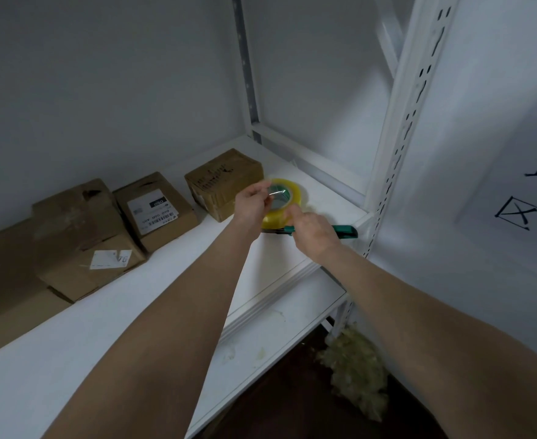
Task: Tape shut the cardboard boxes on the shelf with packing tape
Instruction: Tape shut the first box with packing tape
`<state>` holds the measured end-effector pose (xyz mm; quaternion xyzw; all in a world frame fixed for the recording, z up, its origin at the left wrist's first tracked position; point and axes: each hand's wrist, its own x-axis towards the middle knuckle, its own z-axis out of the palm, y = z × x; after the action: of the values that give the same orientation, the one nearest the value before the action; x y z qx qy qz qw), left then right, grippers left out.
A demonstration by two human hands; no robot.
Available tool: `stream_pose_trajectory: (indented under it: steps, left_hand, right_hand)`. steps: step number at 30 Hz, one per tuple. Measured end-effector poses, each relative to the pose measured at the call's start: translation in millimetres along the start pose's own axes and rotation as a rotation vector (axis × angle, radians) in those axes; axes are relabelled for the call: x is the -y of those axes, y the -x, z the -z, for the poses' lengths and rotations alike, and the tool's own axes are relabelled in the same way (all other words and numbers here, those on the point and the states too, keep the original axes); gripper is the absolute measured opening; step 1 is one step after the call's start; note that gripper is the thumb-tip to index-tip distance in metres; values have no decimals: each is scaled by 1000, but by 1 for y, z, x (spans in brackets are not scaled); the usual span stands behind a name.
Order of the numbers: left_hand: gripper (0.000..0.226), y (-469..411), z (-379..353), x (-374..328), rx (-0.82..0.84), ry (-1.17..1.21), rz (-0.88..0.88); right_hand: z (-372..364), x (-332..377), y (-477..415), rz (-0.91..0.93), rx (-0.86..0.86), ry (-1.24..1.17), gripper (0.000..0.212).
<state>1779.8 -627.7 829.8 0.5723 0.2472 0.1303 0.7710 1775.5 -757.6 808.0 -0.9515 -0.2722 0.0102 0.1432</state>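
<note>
A yellowish roll of packing tape (pixel 294 193) with a green core is held above the white shelf (pixel 134 312) at its right end. My left hand (pixel 252 205) pinches the roll at its upper left rim. My right hand (pixel 313 228) grips the roll's lower edge, fingers curled. A green utility knife (pixel 344 231) lies on the shelf under my right hand, partly hidden. Three cardboard boxes stand along the back wall: a taped one (pixel 222 182) closest to the roll, one with a shipping label (pixel 156 210), and a crumpled one (pixel 80 239).
A large flat brown carton (pixel 4 286) lies at the far left. White slotted uprights (pixel 400 137) frame the shelf on the right. A lower shelf board (pixel 279 331) shows below, with crumpled packing material (pixel 355 372) on the dark floor.
</note>
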Motion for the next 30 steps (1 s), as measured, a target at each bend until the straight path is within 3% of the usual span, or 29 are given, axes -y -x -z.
stream_pose_trajectory:
  steps: [8,16,23,27,30]
  left_hand:
    - [26,-2,-1,0,-17,34,24]
    - [24,4,-1,-6,0,122,51]
    - [22,7,16,-21,-13,94,36]
    - [19,11,25,-28,-39,10,25]
    - [16,16,31,-32,-49,-45,23]
  right_hand:
    - [3,-1,-8,-62,-48,44,52]
    - [6,-4,-11,-5,-103,295,29]
    - [-1,4,1,0,-89,165,29]
    - [1,5,8,-88,-83,-8,30]
    - [9,1,10,-194,-169,-144,27]
